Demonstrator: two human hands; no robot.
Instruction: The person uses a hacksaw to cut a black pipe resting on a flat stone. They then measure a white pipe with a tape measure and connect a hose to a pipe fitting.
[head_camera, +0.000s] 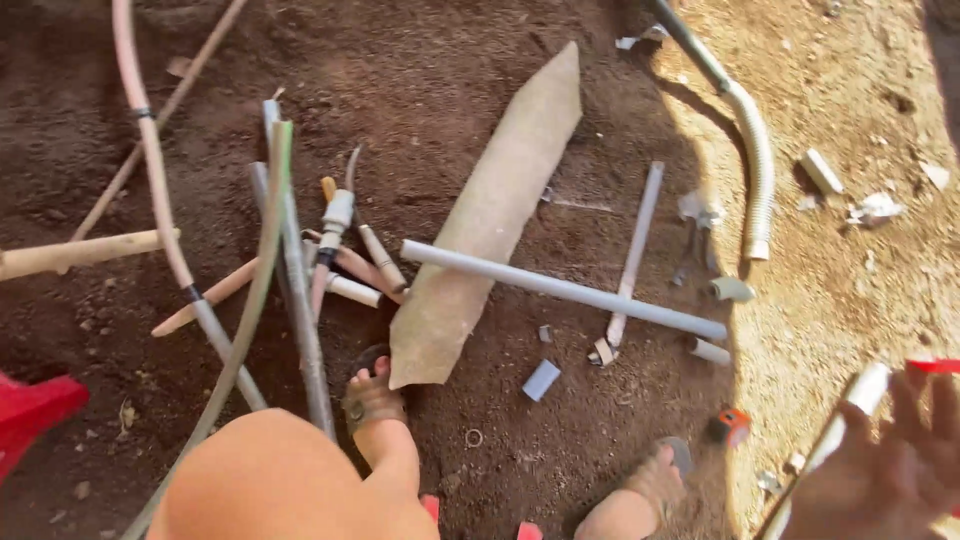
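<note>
On bare brown soil at a worksite, a right hand (890, 470) is seen at the lower right edge, its fingers (945, 405) spread and raised beside a slim white pipe (850, 410); whether it is touched cannot be told. The left hand is not shown. A long grey pipe (560, 288) is laid across a pointed flat board (490, 215). Open sunlit ground is left at right, past a ribbed hose (757, 160). A small orange box (731, 425) is set beside a sandalled foot (655, 478).

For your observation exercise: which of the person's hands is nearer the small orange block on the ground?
Right. The right hand, blurred, is just right of the orange block, around a pale pipe. The left hand is out of view.
</note>
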